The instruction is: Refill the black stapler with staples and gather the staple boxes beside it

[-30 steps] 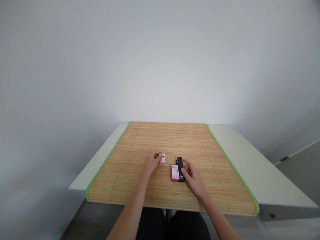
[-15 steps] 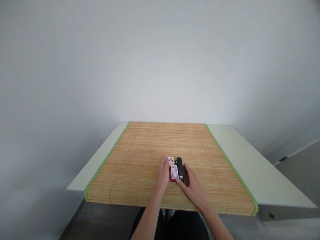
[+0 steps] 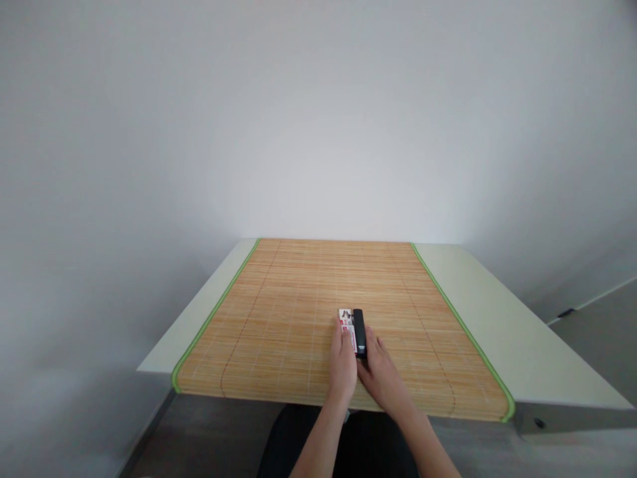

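A black stapler [image 3: 359,330] lies lengthwise on the bamboo mat, pointing away from me. Close against its left side are two small boxes: a white one with a dark picture [image 3: 345,315] farther off, and a white and pink one [image 3: 353,337] nearer, partly hidden by my fingers. My left hand [image 3: 343,365] rests along the boxes' left side, fingers stretched forward and its thumb side over the near box. My right hand [image 3: 382,375] lies along the stapler's right side, fingers extended, thumb at the near end. The hands flank the group from both sides.
The bamboo mat [image 3: 298,285] with green edging covers the middle of a white table [image 3: 502,318]. A white wall [image 3: 338,133] stands behind the table. My dark-clothed legs [image 3: 375,445] are below the front edge.
My left hand has shifted right and now covers much of the near box. My right hand has drawn in against the stapler. The hands are closer together.
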### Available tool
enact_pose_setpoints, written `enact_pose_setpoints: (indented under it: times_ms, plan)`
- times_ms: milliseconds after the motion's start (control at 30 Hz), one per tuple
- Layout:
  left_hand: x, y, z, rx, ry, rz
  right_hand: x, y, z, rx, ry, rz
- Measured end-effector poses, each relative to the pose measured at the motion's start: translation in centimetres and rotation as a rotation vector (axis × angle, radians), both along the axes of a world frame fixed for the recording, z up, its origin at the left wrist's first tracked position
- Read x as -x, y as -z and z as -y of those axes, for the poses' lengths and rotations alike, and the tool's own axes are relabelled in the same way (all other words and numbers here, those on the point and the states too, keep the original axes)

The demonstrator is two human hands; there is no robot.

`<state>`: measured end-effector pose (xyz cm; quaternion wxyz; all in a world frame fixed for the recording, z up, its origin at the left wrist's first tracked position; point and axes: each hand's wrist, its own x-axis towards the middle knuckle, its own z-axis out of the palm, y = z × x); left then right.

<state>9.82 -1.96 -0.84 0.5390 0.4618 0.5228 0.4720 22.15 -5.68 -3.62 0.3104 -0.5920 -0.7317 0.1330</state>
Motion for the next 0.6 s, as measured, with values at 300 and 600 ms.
enact_pose_setpoints:
  times_ms: [300, 600]
  plan:
    - [-2.1, 0.0, 0.3, 0.046, 0.046, 0.047, -2.8, -0.2, 0.5, -0.002, 0.006, -0.023]
    - [-10.9, -0.2, -0.9, 0.038, 0.372, 0.435, -14.2, -2.9, 1.2, 0.083, 0.031, -0.075]
